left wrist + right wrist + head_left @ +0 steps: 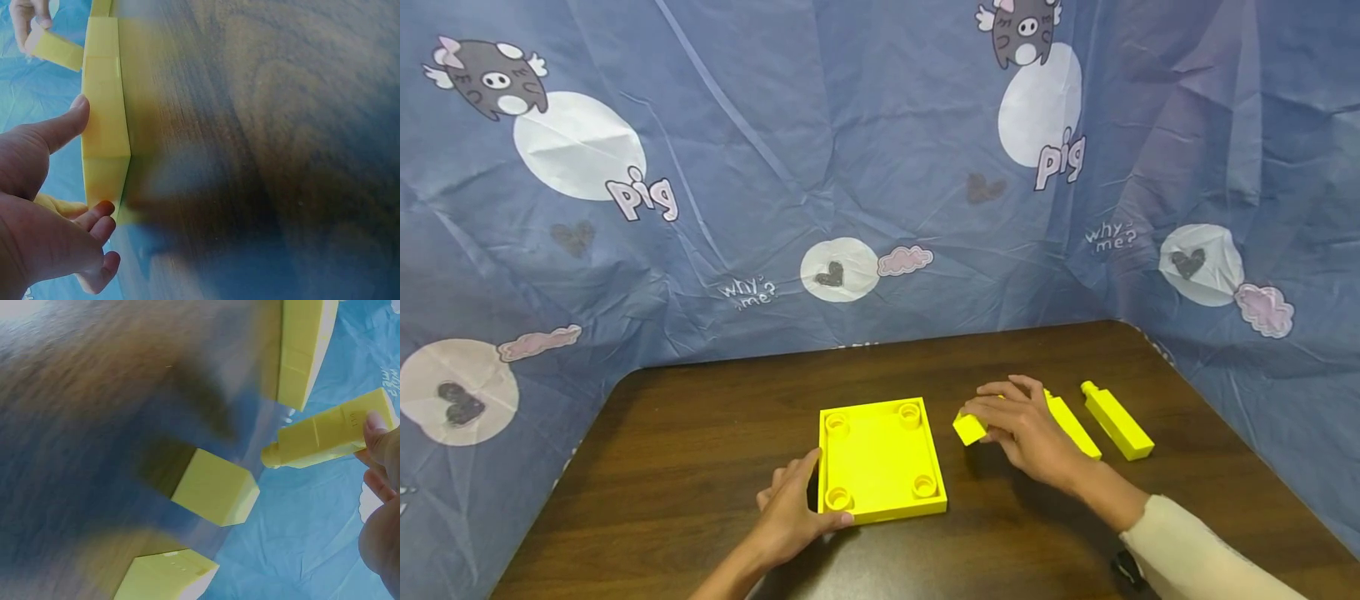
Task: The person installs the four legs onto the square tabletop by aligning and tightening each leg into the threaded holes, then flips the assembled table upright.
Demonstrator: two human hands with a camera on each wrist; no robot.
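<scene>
A yellow square tabletop [880, 458] with a raised rim lies on the table, a round socket standing in each corner. My left hand [793, 512] holds its near left corner, the thumb against the near side and the fingers along the left side. In the left wrist view the thumb presses the tabletop's side wall [105, 119]. To the right of the tabletop, my right hand [1026, 425] pinches a yellow square-sided leg [325, 432] near one end. The right wrist view shows the leg's round peg end pointing away from the hand, above the table.
Two more yellow legs lie on the brown wooden table [700, 458] at the right. The nearer leg [1075, 429] is partly behind my right hand; the other leg [1117, 422] lies farther right. A blue printed cloth [850, 167] hangs around the table's back and sides.
</scene>
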